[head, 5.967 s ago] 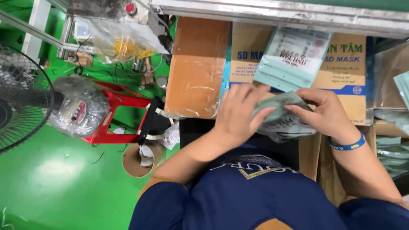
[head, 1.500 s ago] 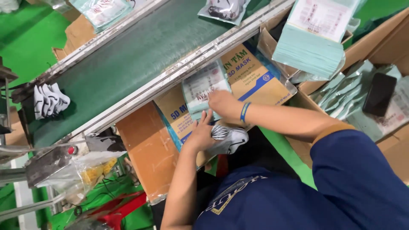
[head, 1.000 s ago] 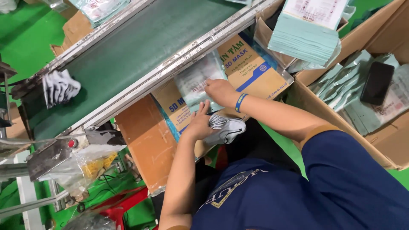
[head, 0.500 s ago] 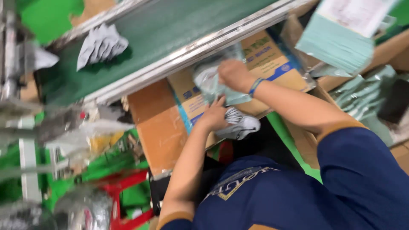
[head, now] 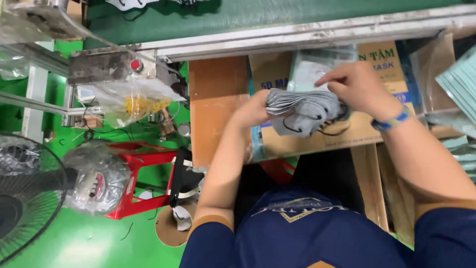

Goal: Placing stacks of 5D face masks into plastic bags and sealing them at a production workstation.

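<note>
Squaring up a stack of grey masks (head: 303, 110), upper centre: gripped by left hand (head: 255, 110) & right hand (head: 358, 88), fingers closed; pouch (head: 310, 69) likely needed next

A packing station on a factory floor.
A green conveyor belt (head: 277, 17) with a metal rail runs past open cardboard boxes (head: 218, 109), with stacks of sealed packets (head: 458, 82) to one side. A painted green floor (head: 99, 238), a red stool (head: 144, 178), a standing fan (head: 25, 198) and a machine with a red button (head: 134, 65) complete the workplace.
</note>
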